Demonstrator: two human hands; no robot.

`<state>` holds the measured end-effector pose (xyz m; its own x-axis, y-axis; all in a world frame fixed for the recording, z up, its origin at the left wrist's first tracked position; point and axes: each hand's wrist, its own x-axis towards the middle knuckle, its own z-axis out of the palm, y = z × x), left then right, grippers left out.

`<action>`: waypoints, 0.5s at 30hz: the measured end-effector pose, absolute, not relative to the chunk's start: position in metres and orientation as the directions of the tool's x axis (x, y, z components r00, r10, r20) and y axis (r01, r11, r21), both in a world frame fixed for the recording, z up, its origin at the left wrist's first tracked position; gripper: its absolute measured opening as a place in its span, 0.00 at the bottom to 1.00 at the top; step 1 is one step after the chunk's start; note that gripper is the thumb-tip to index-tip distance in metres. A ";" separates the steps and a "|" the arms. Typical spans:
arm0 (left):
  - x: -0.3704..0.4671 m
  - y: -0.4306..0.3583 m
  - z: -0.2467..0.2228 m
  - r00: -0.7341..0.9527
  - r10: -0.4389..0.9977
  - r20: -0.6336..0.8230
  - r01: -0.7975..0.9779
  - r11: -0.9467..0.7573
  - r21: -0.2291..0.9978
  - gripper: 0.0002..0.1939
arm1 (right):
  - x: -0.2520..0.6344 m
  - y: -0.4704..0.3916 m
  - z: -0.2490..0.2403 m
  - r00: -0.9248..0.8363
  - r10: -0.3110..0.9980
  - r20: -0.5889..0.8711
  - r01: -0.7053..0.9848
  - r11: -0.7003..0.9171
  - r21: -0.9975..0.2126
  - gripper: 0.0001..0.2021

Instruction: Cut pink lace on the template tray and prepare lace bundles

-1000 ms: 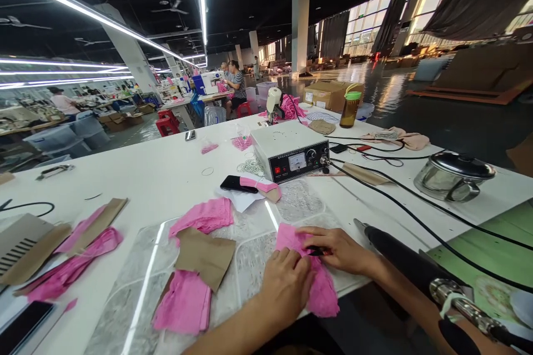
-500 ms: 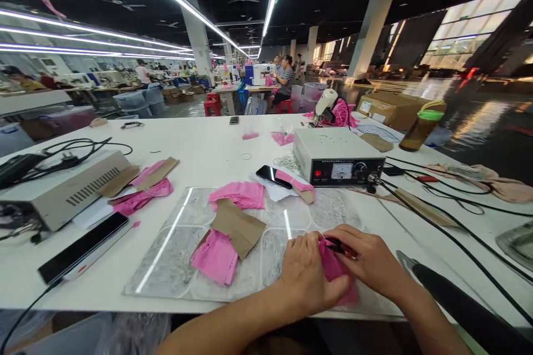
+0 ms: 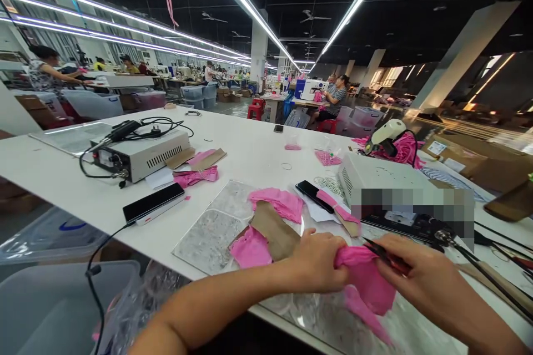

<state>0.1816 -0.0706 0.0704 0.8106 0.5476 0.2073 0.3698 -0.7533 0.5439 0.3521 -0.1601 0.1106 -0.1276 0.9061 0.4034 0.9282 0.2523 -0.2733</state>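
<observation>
My left hand (image 3: 318, 260) is closed on the gathered edge of a pink fabric piece (image 3: 375, 285), which hangs down from the fingers. Small snips (image 3: 387, 258) with dark, pointed tips lie in my closed right hand (image 3: 420, 266); the tips point left, close to the upper edge of the pink fabric. Below it, another strip of pink fabric (image 3: 364, 313) rests over the clear board (image 3: 200, 238). Left of my left hand, brown paper pieces (image 3: 275, 227) lie across pink fabric pieces (image 3: 252, 247), with a pink fabric stack (image 3: 278, 202) behind them.
A control box (image 3: 383, 177) with cables stands at the right, partly blurred out. A second box (image 3: 154, 150) is at the left, near a phone (image 3: 154, 202) on a cable. Another phone (image 3: 312, 194) lies behind the board. Plastic bins (image 3: 62, 294) are below the table edge.
The view has swung left. My hands have moved a little apart, and the pink fabric now hangs open between them. The snips have moved away from my left fingers.
</observation>
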 end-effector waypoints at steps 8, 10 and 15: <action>0.140 0.042 0.119 0.837 0.515 0.184 0.378 -0.787 0.488 0.12 | 0.355 -0.065 0.128 -0.061 0.923 0.380 0.873 0.234 -0.429 0.15; 0.131 0.076 0.125 0.805 0.536 0.254 0.405 -0.810 0.423 0.16 | 0.350 -0.029 0.124 -0.034 0.856 0.516 0.868 0.282 -0.409 0.11; 0.102 0.129 0.095 0.761 0.552 0.340 0.475 -0.832 0.288 0.23 | 0.321 0.025 0.075 -0.046 0.794 0.606 0.860 0.341 -0.380 0.14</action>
